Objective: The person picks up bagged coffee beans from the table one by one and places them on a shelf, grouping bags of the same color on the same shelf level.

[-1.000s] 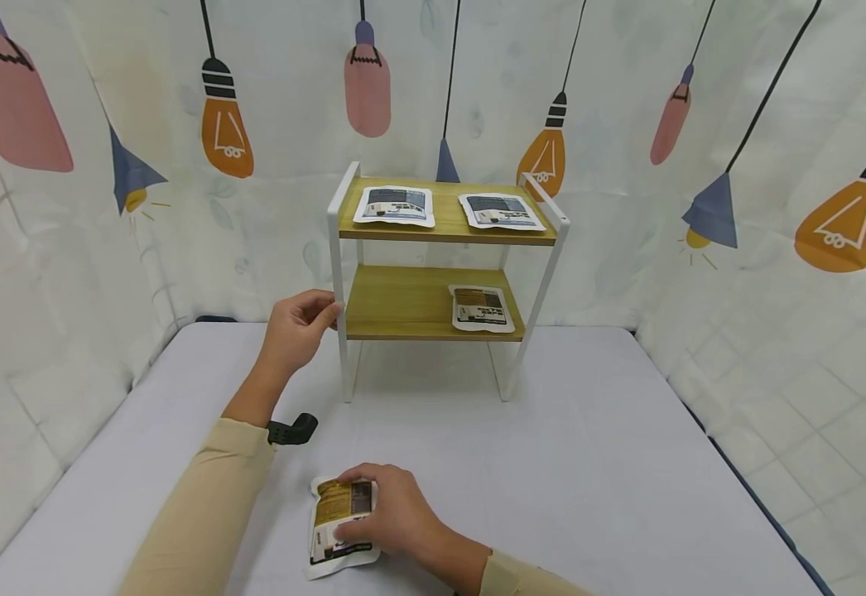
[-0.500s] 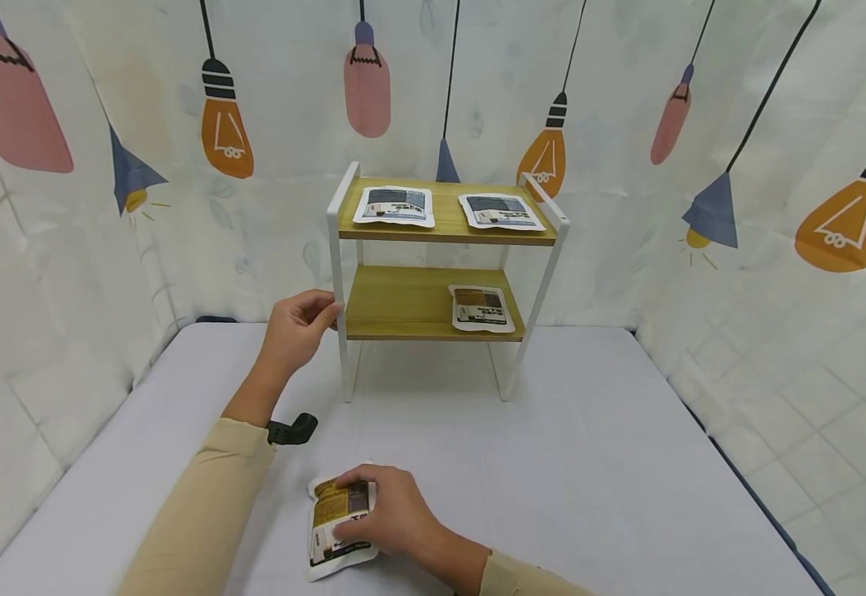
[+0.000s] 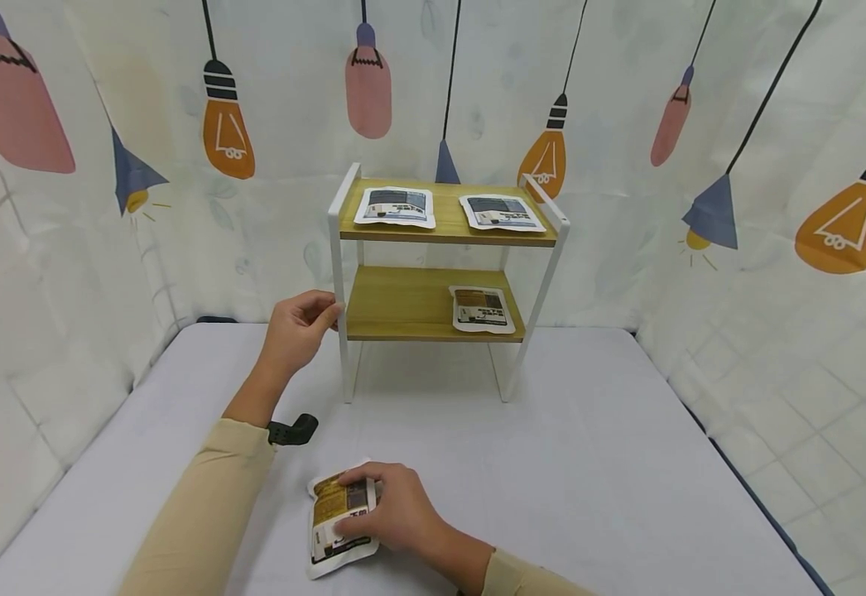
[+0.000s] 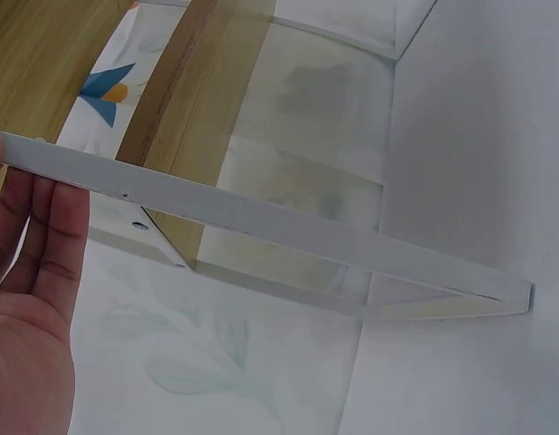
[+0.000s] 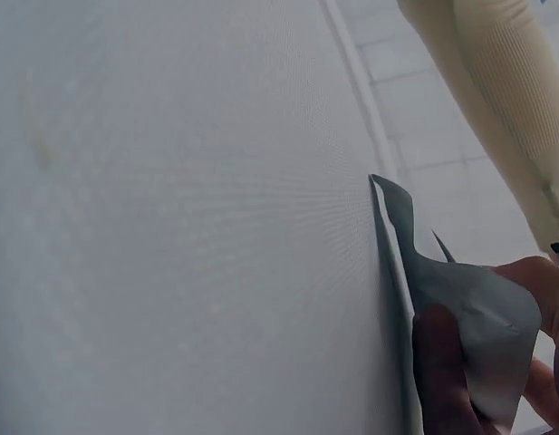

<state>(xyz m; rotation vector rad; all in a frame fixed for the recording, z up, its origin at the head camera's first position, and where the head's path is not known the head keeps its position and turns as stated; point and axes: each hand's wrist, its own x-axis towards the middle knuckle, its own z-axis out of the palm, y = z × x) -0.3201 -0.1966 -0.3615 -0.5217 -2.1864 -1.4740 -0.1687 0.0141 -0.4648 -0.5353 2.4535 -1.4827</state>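
Observation:
My left hand [image 3: 295, 333] holds the white front post [image 4: 261, 213] on the left side of a small two-tier shelf [image 3: 396, 302], level with its lower board. In the left wrist view, that hand's fingers [image 4: 57, 245] pass behind the post. Nearer to me, my right hand [image 3: 401, 515] grips a white foil pouch [image 3: 329, 507] with a gold and black label, thumb and fingers across its face. The right wrist view shows the pouch's plain silvery side [image 5: 483, 317] bulging between the fingers, one long edge close along the tabletop.
Two pouches with blue labels, one left [image 3: 394, 207] and one right [image 3: 502, 213], lie on the top board. A brown-labelled pouch [image 3: 482, 310] lies at the right of the lower board. White cloth covers the table [image 3: 589, 463]; a lamp-patterned curtain [image 3: 269, 223] surrounds it.
The pouch in my right hand has shifted slightly, and its far corner now shows a little above the fingers. My left hand and the shelf stay where they were.

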